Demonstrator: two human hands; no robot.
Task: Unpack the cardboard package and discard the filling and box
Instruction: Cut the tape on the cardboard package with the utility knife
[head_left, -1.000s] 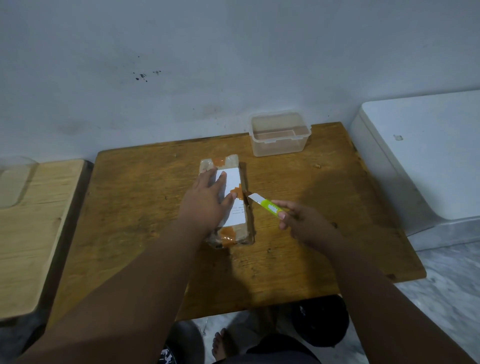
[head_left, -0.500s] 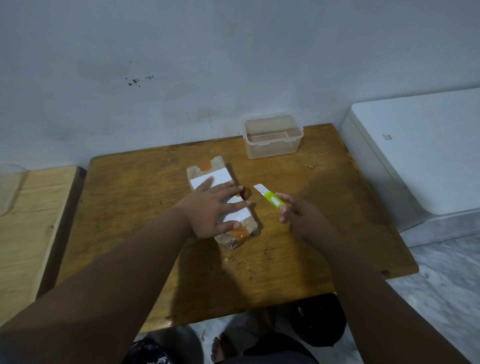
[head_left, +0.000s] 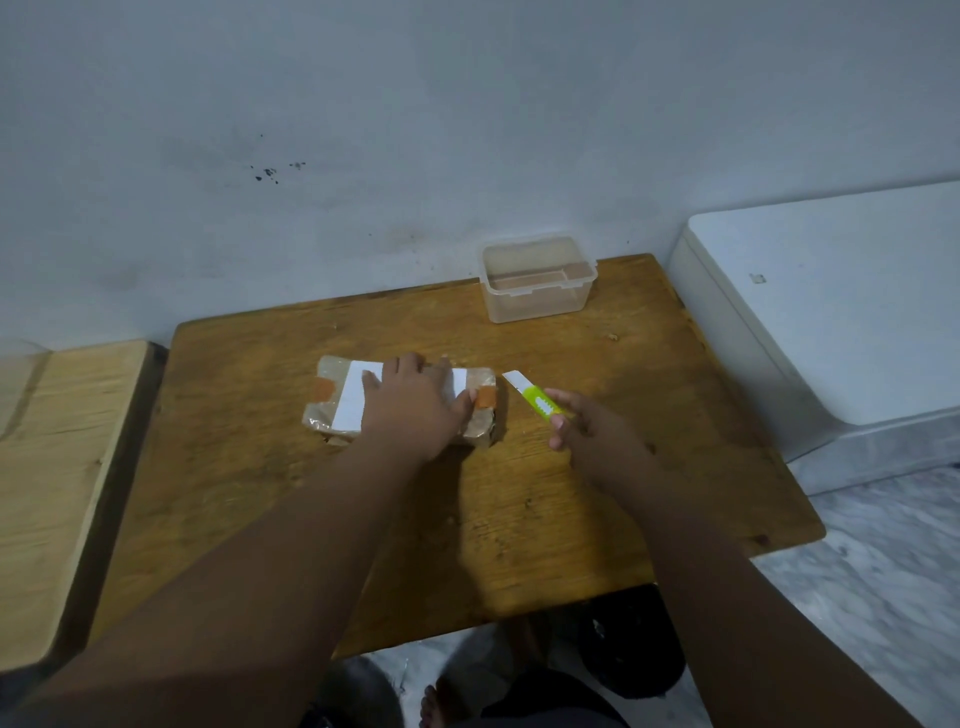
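Observation:
A small cardboard package, wrapped in clear tape with a white label and orange tape patches, lies crosswise on the brown wooden table. My left hand rests flat on top of it, fingers spread over the label, and hides its middle. To the right of the package, my right hand holds a green utility knife with its white blade pointing at the package's right end, a short gap away.
A clear plastic container stands empty at the table's back edge by the wall. A white appliance sits to the right, a lighter wooden surface to the left. A dark bag lies on the floor under the table.
My left hand has turned the package from lengthwise to crosswise on the table. My right hand with the knife has stayed beside it, at its right end.

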